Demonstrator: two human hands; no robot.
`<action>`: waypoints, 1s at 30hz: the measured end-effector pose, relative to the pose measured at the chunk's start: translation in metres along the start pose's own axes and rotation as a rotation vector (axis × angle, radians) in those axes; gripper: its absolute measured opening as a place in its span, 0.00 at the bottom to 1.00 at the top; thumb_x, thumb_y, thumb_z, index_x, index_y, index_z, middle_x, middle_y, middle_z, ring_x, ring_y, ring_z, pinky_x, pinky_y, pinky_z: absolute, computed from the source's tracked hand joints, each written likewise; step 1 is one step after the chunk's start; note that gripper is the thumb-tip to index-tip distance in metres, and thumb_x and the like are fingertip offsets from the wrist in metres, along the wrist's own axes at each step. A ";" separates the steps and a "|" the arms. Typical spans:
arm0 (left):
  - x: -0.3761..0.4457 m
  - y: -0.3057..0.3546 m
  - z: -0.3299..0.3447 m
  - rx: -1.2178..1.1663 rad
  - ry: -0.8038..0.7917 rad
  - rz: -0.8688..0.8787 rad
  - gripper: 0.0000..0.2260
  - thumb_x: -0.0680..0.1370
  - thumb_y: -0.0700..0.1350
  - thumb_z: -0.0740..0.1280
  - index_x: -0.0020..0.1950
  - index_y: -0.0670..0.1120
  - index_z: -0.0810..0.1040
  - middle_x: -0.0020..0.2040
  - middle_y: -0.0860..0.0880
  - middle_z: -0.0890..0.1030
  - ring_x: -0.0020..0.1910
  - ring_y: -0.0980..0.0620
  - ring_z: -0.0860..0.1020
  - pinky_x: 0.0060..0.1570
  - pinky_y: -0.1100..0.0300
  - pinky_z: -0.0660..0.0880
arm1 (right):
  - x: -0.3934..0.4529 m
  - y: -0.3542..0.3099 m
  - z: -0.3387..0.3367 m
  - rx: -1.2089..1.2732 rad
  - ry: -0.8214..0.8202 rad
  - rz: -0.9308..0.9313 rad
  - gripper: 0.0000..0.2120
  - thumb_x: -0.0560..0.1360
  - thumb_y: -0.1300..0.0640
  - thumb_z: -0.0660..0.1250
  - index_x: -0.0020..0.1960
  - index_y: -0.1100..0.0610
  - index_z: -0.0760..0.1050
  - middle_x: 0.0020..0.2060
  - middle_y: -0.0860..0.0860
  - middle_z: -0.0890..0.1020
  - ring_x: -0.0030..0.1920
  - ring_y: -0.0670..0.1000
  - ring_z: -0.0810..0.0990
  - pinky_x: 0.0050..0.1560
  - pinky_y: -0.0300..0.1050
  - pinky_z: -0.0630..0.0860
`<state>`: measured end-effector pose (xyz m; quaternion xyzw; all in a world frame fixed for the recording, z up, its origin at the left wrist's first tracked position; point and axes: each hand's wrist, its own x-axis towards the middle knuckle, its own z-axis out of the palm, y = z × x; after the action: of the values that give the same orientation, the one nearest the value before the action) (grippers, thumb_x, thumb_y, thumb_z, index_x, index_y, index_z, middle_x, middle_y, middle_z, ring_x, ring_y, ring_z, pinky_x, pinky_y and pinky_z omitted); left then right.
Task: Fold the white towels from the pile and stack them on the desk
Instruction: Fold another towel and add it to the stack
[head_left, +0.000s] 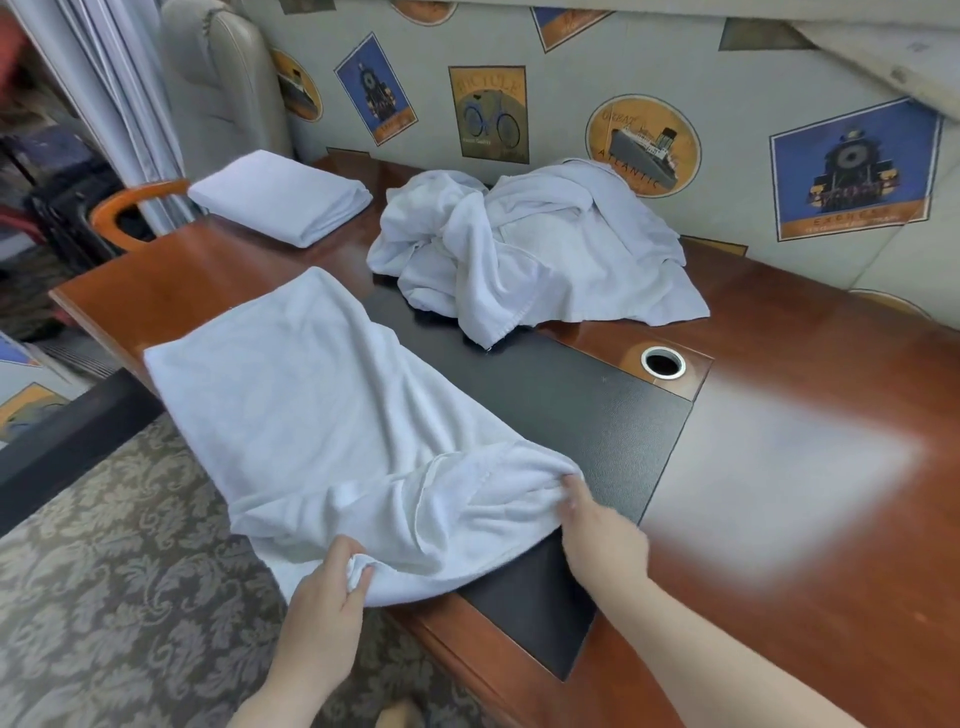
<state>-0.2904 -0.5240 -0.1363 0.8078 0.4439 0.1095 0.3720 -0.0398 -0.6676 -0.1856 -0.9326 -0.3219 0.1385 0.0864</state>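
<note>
Nearest the viewer, a white towel lay half-spread across the front-left corner of a wooden surface, soft and nubbly, with its near end bunched into loose ridges and its left edge hanging over the surface's edge above the floor. The left hand gripped the near corner, fingers curled round a fold of cloth. The right hand pinched the towel's near right edge, fingers clamped on the hem. The towel's long axis ran from the hands away to the far left, its far end pointing toward a folded towel, a neat flat rectangle at the far-left end of the surface. Right of that, against the wall, sat the pile of crumpled white towels, twisted together.

The surface was glossy reddish-brown wood with a dark inlaid pad in the middle and a round metal-rimmed cable hole just beyond the pad's far right corner. Bright glare washed over the wood at right. To the left lay patterned grey carpet, pale curtains and a chair's curved wooden arm. Behind ran wallpaper printed with train, bicycle and ship posters.
</note>
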 end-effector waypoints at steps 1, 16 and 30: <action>0.001 0.000 -0.002 0.010 -0.007 -0.001 0.06 0.82 0.44 0.60 0.46 0.47 0.68 0.34 0.47 0.73 0.36 0.50 0.73 0.37 0.54 0.67 | 0.006 0.005 -0.005 -0.003 0.035 0.034 0.17 0.81 0.52 0.48 0.69 0.44 0.61 0.45 0.49 0.81 0.42 0.56 0.80 0.40 0.45 0.73; 0.006 0.008 -0.007 0.010 -0.215 0.099 0.08 0.74 0.41 0.73 0.40 0.54 0.81 0.41 0.56 0.80 0.45 0.59 0.76 0.47 0.62 0.72 | 0.034 0.000 -0.014 0.614 0.085 0.114 0.15 0.66 0.69 0.57 0.42 0.52 0.75 0.43 0.48 0.77 0.45 0.53 0.75 0.37 0.44 0.69; 0.019 0.017 0.009 0.430 -0.494 0.301 0.28 0.79 0.44 0.63 0.71 0.70 0.60 0.52 0.68 0.68 0.53 0.65 0.67 0.54 0.66 0.63 | 0.028 0.001 -0.012 0.634 0.196 0.216 0.10 0.64 0.70 0.57 0.33 0.56 0.62 0.28 0.49 0.69 0.31 0.50 0.63 0.31 0.47 0.57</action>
<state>-0.2641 -0.5190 -0.1338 0.9260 0.2296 -0.1317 0.2692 -0.0143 -0.6515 -0.1798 -0.8969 -0.1526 0.1499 0.3870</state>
